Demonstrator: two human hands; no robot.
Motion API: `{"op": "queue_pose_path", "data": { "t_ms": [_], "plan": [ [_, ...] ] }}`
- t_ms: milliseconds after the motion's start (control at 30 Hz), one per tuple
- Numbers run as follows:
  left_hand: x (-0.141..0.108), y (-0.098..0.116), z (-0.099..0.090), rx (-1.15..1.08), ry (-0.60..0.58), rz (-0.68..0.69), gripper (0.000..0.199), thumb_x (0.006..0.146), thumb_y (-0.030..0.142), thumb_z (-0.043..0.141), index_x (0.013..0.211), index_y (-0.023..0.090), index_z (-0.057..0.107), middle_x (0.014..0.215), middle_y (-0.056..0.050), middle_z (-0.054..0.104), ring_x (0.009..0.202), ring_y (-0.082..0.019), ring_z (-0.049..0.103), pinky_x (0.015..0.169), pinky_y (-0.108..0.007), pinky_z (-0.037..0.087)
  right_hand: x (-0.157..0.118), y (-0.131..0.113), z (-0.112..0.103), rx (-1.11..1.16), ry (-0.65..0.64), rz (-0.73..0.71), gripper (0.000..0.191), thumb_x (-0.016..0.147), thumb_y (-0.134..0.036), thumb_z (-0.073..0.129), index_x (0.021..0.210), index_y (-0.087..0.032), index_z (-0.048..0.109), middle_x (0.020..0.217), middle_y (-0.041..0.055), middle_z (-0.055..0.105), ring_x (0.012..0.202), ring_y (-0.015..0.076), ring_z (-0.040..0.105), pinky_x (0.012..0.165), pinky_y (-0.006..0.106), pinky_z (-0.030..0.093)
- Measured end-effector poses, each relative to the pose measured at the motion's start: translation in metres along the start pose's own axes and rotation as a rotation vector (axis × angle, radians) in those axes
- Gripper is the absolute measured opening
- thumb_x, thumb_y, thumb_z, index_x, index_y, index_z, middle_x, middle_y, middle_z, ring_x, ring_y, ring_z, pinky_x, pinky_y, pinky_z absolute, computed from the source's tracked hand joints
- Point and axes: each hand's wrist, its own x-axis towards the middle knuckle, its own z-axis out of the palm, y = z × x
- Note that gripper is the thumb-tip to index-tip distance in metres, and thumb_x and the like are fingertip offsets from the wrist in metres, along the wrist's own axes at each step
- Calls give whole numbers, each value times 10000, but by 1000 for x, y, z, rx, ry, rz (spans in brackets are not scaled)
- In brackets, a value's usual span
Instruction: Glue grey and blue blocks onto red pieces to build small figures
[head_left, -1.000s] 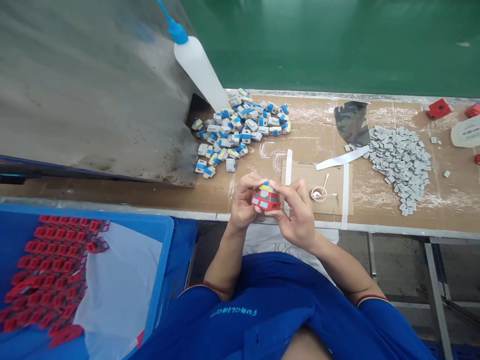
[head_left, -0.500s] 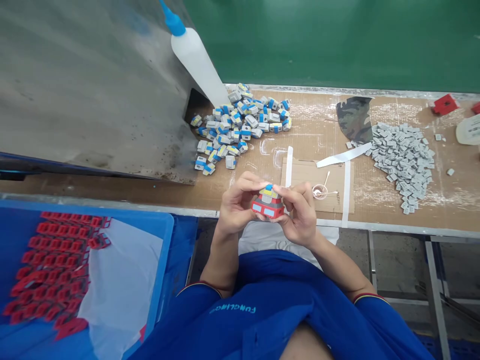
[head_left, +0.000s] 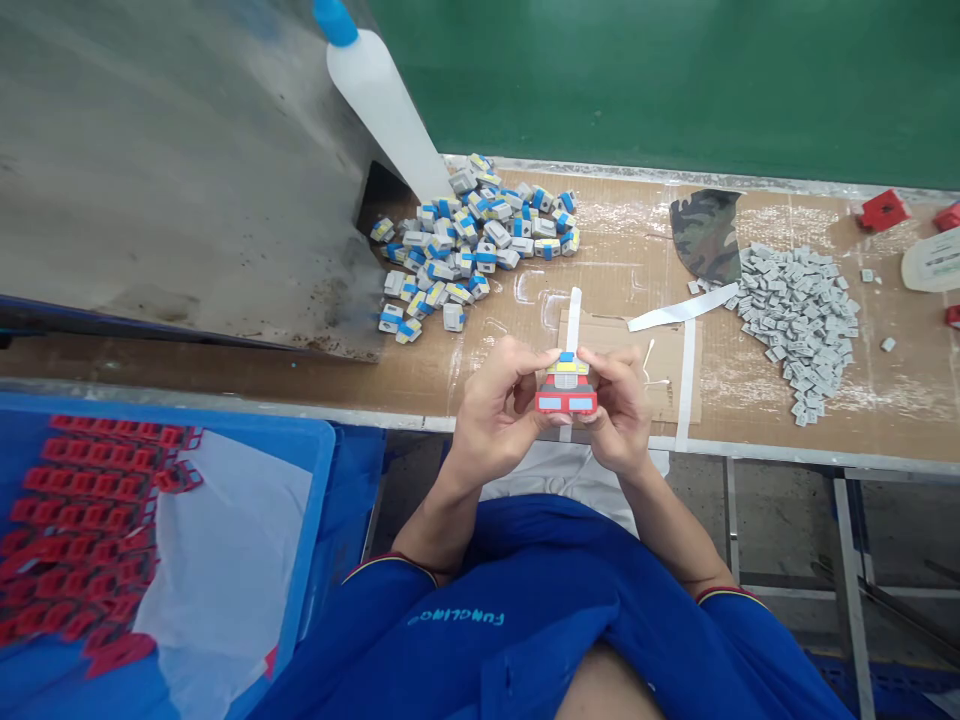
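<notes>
The left hand (head_left: 495, 410) and right hand (head_left: 619, 415) curl closed, gripping a small red-based block assembly (head_left: 567, 388) between them at the fingertips. Blue-and-grey blocks (head_left: 442, 250) lie heaped beyond the left hand, a cardboard sheet (head_left: 622, 340) beyond the right.

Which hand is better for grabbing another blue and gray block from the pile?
Probably your left hand. It sits on the pile's side of the red-and-gray stack, closer to the blue-and-gray blocks. But it is holding the stack now, so it must let go first.

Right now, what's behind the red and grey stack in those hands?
A white strip on a cardboard sheet shows above the red and grey stack; the stretch the stack covers can't be seen.
</notes>
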Motion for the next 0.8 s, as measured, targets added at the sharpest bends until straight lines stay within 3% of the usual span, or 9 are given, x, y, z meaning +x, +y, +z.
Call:
{"op": "queue_pose_path", "data": {
  "t_ms": [100, 300, 567, 800],
  "plan": [
    [-3, 8, 5, -40, 7, -83, 518, 884, 382, 911, 1364, 301, 735, 926, 18, 496, 650, -77, 453, 527, -194, 383, 1, -4, -1, -1, 3, 31, 479, 1062, -577, 629, 1472, -337, 685, 956, 22, 504, 821, 189, 547, 674, 332, 545],
    [-7, 22, 7, -81, 29, -179, 554, 860, 347, 932, 1377, 349, 734, 1001, 22, 483, 615, -35, 457, 570, -177, 487, 4, -11, 0, 24, 1, 46, 475, 1062, -591, 623, 1465, -347, 690, 947, 15, 508, 788, 174, 544, 646, 314, 532],
    [-5, 21, 1, -106, 30, -151, 558, 850, 350, 941, 1373, 354, 748, 987, 19, 518, 613, -39, 458, 554, -169, 473, 3, -13, 1, 47, -14, 19, 466, 1064, -534, 651, 1491, -347, 674, 984, 17, 500, 812, 168, 557, 657, 308, 526],
    [0, 10, -4, -200, -23, -87, 517, 876, 368, 923, 1367, 363, 761, 976, 11, 553, 585, -32, 487, 478, -168, 390, 2, -27, -1, -97, -12, -42, 483, 1088, -514, 611, 1541, -349, 634, 1021, 29, 512, 776, 168, 549, 641, 325, 557]
  ]
}}
